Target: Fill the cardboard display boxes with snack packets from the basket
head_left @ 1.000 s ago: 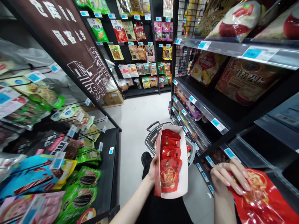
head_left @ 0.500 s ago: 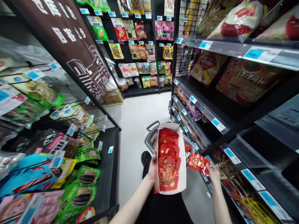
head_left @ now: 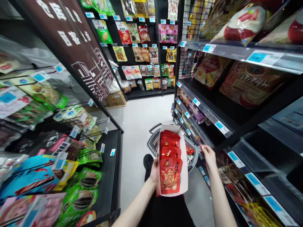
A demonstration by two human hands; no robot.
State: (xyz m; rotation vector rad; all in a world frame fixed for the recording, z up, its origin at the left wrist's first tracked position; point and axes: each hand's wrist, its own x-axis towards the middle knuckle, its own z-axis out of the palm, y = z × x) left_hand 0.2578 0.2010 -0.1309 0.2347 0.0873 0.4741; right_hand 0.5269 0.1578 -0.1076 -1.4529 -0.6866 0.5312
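Note:
My left hand (head_left: 155,170) is closed around the left side of an open white-and-red box (head_left: 184,186), held tilted in front of my legs. Inside it, red snack packets (head_left: 169,175) stand in a row, one overlapping another. To the right of the box, my right hand (head_left: 208,156) is by the rim of a grey shopping basket (head_left: 153,140), fingers bent and slightly apart, with no packet visible in them. The basket stands on the floor, partly behind the box. Red packages (head_left: 189,150) show inside it.
Shelves with clear price-tag rails (head_left: 220,126) run close along my right. On the left, a rack holds hanging snack bags (head_left: 85,189) beside a brown banner (head_left: 71,47). Across the aisle's end stands a wall of packaged snacks (head_left: 142,56), with a cardboard box (head_left: 115,98) by it.
My right hand has moved left and up to the basket's rim. The red packet it held is gone from its fingers. My left hand still holds the box.

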